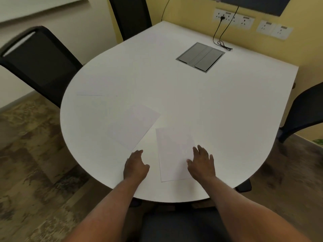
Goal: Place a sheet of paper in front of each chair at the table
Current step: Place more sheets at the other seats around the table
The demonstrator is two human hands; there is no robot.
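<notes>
Three white sheets lie flat on the white table (218,110). One sheet (172,152) sits near the front edge; my right hand (201,162) rests open on its right side with fingers spread. A second, tilted sheet (133,125) lies to its left. My left hand (135,165) hovers open just below that sheet's near corner, holding nothing. A third, faint sheet (95,86) lies at the left edge, in front of the black chair (36,62) there.
Another black chair (130,16) stands at the back left, one (304,110) at the right, and a seat (176,224) below me. A grey cable hatch (201,56) is set in the table. A black cord (221,41) hangs from wall sockets.
</notes>
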